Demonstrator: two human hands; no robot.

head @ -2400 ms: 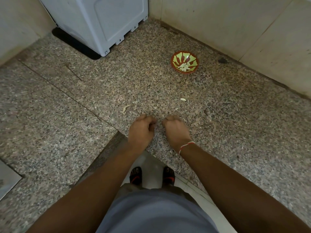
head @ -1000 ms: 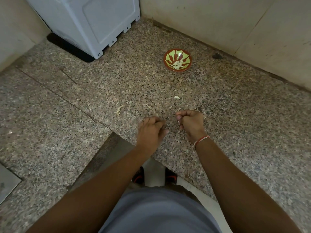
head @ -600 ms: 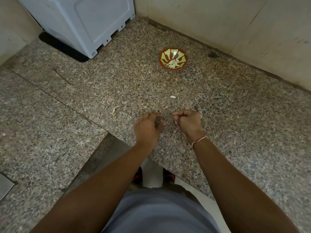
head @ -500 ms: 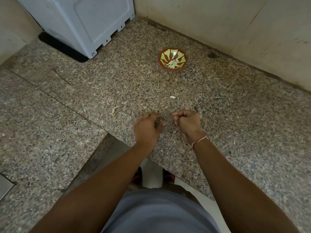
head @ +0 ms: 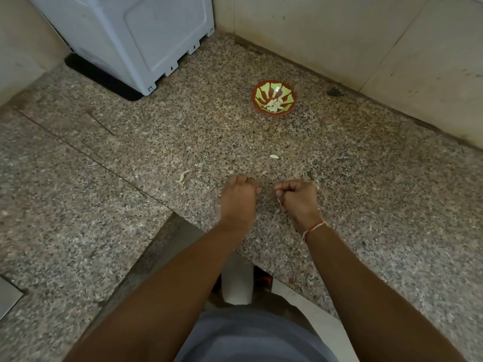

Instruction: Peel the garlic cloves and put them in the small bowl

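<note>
Granite; curled hands (head: 264, 198) hiding contents

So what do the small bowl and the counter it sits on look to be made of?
The small bowl looks like glazed ceramic or glossy plastic: red-brown rim, green pattern inside, a bright glint on the inner wall. I cannot tell which. The counter looks like polished granite: fine speckled brown, grey and black grain, with a soft sheen.

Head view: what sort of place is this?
Probably a home kitchen corner: a speckled granite counter meets pale tiled walls, with a white plastic appliance at the back and a small red-and-green bowl holding peeled garlic cloves.
</note>
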